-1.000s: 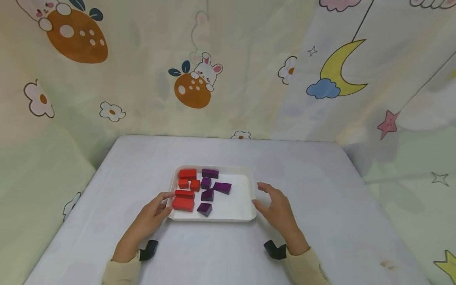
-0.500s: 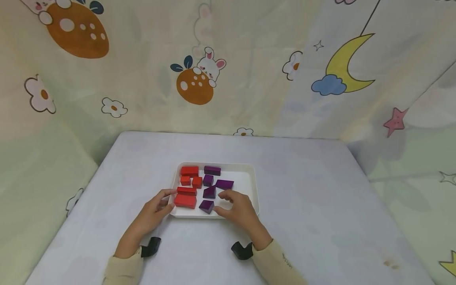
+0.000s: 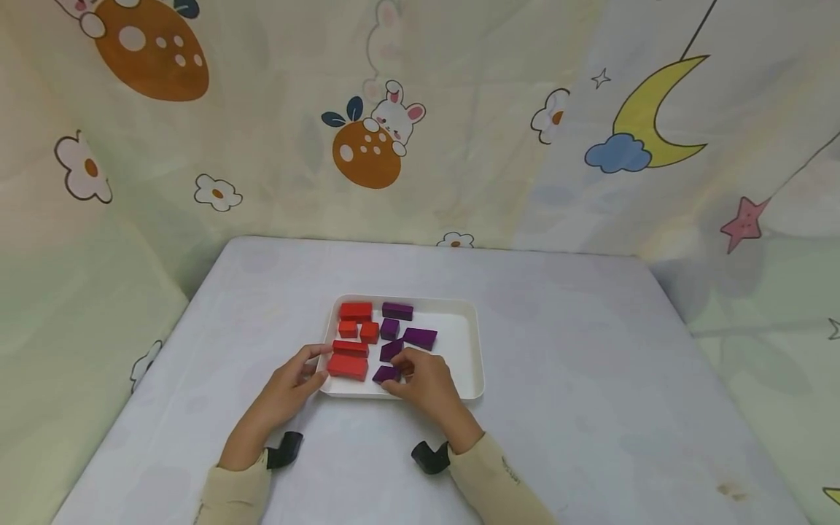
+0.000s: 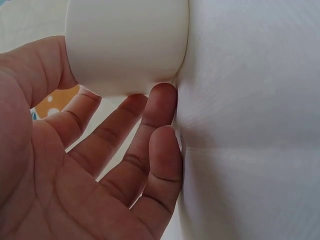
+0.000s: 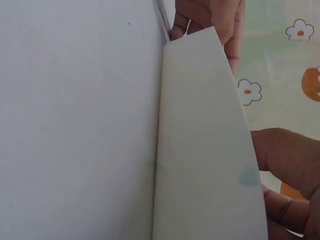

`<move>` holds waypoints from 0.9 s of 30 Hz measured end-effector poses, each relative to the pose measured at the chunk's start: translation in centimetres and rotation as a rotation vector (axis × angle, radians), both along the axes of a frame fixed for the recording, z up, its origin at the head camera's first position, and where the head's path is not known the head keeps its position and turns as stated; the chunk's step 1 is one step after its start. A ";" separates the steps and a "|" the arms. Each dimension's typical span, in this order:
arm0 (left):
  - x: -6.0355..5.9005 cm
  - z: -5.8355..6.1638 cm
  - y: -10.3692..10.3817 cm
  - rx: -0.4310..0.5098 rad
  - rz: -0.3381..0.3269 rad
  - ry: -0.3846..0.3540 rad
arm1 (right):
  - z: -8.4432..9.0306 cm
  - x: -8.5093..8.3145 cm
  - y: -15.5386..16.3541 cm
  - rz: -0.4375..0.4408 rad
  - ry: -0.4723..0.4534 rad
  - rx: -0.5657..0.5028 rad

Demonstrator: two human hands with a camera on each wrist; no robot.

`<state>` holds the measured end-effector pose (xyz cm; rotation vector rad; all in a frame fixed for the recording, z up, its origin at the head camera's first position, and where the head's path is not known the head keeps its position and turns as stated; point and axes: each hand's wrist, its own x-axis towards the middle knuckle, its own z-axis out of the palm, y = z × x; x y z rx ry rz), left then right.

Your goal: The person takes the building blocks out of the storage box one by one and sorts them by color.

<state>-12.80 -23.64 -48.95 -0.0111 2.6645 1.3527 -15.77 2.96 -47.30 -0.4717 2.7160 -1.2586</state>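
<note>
A white tray (image 3: 459,350) lies on the table with red blocks (image 3: 348,367) on its left and purple blocks (image 3: 420,337) in the middle. My left hand (image 3: 289,383) touches the tray's left side near the front corner; in the left wrist view its spread fingertips rest against the outer wall (image 4: 127,45). My right hand (image 3: 426,383) reaches over the front rim and pinches the nearest purple block (image 3: 386,374) between thumb and index finger. The right wrist view shows the right thumb (image 5: 285,155) beyond the front wall, which hides the block.
Beside the pinched block sits another purple block (image 3: 391,351), partly behind the right fingers. A patterned cloth (image 3: 472,146) hangs behind the table (image 3: 571,350). Black wrist mounts (image 3: 429,458) sit below both hands.
My right hand has moved left from beside the tray's right edge to the nearest purple block and closed its fingertips on it. The left hand stays at the tray's left side. The head view shifts slightly.
</note>
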 end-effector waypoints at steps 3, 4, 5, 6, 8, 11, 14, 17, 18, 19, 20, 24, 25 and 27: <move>0.0 0.0 0.1 -0.002 -0.002 0.001 | -0.1 0.1 0.4 -0.010 0.036 -0.002; -0.1 0.1 0.1 -0.003 -0.004 0.001 | -0.1 0.2 0.6 -0.013 0.050 -0.004; -0.1 0.1 0.1 -0.005 -0.005 0.001 | -0.1 0.2 0.8 -0.014 0.065 -0.012; -0.1 0.1 0.2 -0.007 -0.004 -0.001 | -0.1 0.2 1.1 -0.012 0.078 -0.029; -0.1 0.1 0.2 -0.013 -0.003 -0.006 | 0.1 0.2 1.7 -0.002 0.095 -0.073; 0.0 0.2 0.2 -0.024 0.001 -0.013 | 0.3 0.0 3.1 0.040 0.102 -0.140; 0.0 0.3 0.2 -0.025 0.001 -0.012 | 0.6 -0.4 4.7 0.087 0.111 -0.192; 0.0 0.3 0.2 -0.019 -0.003 -0.007 | 0.6 -0.9 6.5 0.112 0.135 -0.222; 0.0 0.3 0.2 -0.016 -0.004 -0.006 | 0.6 -1.1 7.1 0.114 0.147 -0.229; 0.0 0.3 0.2 -0.014 -0.004 -0.006 | 0.6 -1.3 7.7 0.113 0.161 -0.238; 0.0 0.3 0.2 -0.013 -0.004 -0.006 | 0.6 -1.5 8.3 0.108 0.175 -0.243; 0.0 0.2 0.2 -0.015 -0.001 -0.011 | 0.7 -2.5 10.4 0.070 0.193 -0.272; 0.0 0.2 0.2 -0.016 0.000 -0.011 | 0.7 -2.8 11.0 0.057 0.190 -0.276; 0.0 0.2 0.2 -0.018 0.000 -0.012 | 0.9 -3.4 11.9 0.026 0.176 -0.276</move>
